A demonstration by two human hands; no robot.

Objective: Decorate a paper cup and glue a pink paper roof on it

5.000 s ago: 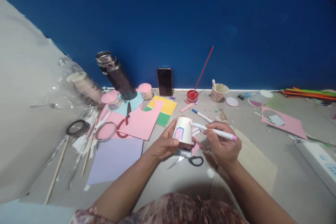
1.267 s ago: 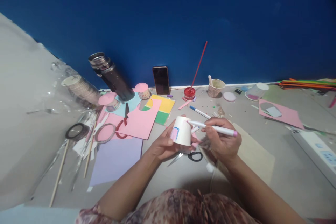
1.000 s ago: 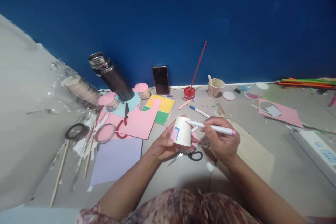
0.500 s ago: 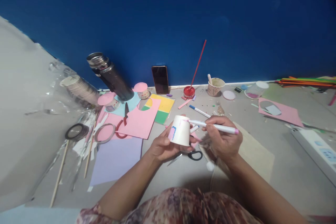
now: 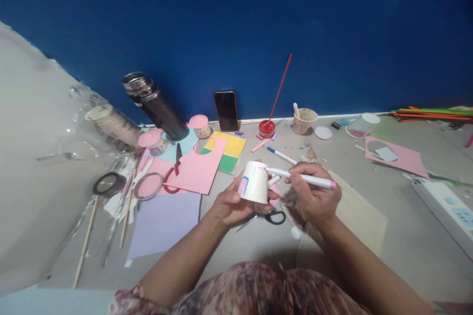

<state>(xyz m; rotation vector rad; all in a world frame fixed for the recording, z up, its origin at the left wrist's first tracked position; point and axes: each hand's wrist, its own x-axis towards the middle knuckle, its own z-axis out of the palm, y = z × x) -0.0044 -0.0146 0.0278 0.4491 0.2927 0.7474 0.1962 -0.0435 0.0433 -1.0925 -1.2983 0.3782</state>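
In the middle of the head view, my left hand [image 5: 229,205] is closed round a white paper cup [image 5: 257,184], which is held bottom up and slightly tilted. The cup's side bears a pink patch edged in blue and faint pink lines near its upper end. My right hand [image 5: 317,196] grips a white marker pen [image 5: 301,177] with a pink end, its tip against the cup near the top. Beneath the hands lie scissors [image 5: 275,217] with black handles, partly covered. A blue-capped marker [image 5: 281,155] rests just beyond the cup.
To the left stand a dark flask [image 5: 158,108] and a sleeve of paper cups [image 5: 111,125]. Pink paper [image 5: 201,172], purple paper [image 5: 166,226] and red-handled scissors [image 5: 178,160] lie nearby. A phone [image 5: 226,110] leans on the blue wall. At right is a power strip [image 5: 439,206].
The marker tip shifts very slightly along the upper part of the cup, and the pink marks there look a little fuller. Both hands keep their grip; the view tilts slightly.
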